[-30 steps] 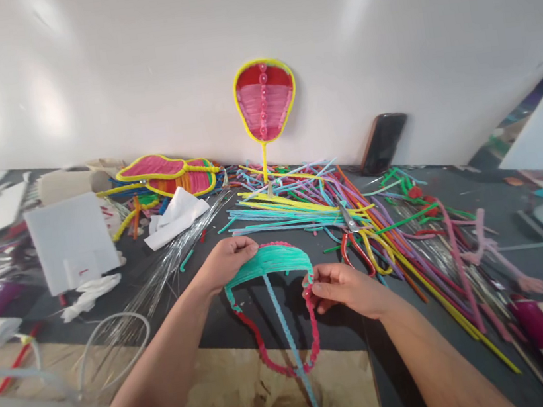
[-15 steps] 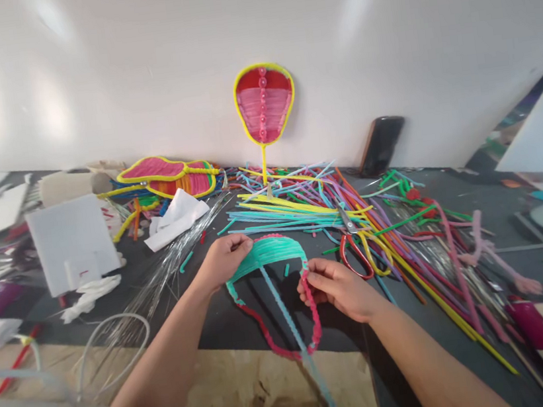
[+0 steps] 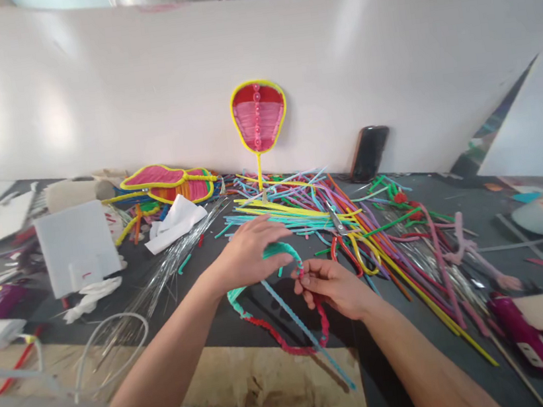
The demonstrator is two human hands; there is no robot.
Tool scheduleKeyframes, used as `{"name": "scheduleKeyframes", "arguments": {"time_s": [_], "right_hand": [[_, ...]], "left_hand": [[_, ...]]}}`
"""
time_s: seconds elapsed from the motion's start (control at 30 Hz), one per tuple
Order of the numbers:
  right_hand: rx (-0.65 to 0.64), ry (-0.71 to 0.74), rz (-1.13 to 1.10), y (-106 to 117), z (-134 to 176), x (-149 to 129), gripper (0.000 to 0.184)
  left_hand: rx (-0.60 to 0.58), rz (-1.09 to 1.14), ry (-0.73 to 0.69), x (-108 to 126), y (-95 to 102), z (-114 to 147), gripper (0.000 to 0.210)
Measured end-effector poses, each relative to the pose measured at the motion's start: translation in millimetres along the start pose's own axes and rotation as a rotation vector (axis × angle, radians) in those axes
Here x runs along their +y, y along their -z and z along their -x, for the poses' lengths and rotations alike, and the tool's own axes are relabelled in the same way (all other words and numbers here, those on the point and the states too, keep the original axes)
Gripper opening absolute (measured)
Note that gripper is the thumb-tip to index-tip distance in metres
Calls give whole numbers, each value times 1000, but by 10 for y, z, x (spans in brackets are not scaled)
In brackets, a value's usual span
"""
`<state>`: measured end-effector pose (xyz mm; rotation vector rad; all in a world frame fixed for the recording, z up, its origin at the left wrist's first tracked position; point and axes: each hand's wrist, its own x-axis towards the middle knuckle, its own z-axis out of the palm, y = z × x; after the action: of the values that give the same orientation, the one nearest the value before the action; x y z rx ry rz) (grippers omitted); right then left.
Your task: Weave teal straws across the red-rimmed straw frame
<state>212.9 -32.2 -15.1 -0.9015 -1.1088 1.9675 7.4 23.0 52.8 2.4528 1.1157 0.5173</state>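
Over the near middle of the bench (image 3: 454,189), got a fuzzy wire loop (image 3: 298,351) pinched at its right side by the right hand (image 3: 335,286), so a pretty narrow grip there, right by the switch from mint green to red. Got the left hand (image 3: 251,253) up over the far end of the loop, fingers stretched out and thumb well apart, so a wide grip around the green band (image 3: 281,245); can't tell if actually touching. Also got a light blue stem (image 3: 297,319) slanting across the loop and out past its red near edge, above a tan board (image 3: 256,392).

Just beyond the hands, see a messy pile of pipe cleaners (image 3: 292,211), mostly yellow and blue, with scissors (image 3: 337,223) lying at the right part, handles toward the near side. At the far side, got a pink and red paddle (image 3: 259,118) with a yellow rim, upright in front of a tall white panel (image 3: 135,81). Right of that, see a dark phone (image 3: 369,152) propped on the same panel. Over on the left, got a bundle of shiny wires (image 3: 157,288).
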Motion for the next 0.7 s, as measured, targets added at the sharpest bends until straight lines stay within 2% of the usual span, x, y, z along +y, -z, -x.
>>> {"name": "scheduleKeyframes", "arguments": {"time_s": [0.07,0.13,0.2,0.3,0.4,0.57,0.7], "right_hand": [[-27,3,31,2,3,4,23],[-19,19,67,-2,2,-8,22],[19,40,108,-12,-2,-32,22],[122,50,272,-42,-3,-57,25],[273,100,651,-84,10,-50,29],[456,228,1391,-129,34,-10,24],[568,404,1652,-143,38,4,21]], "left_hand": [[-161,-20,-84,145,17,-137,26],[-285,-34,-105,226,10,-243,14],[-344,-55,-92,247,-6,-307,13],[-344,-123,-53,207,-27,-342,16],[-364,-203,-12,136,-62,-349,23],[-421,-222,20,95,-163,-374,27],[-441,-193,25,151,-199,-389,27]]}}
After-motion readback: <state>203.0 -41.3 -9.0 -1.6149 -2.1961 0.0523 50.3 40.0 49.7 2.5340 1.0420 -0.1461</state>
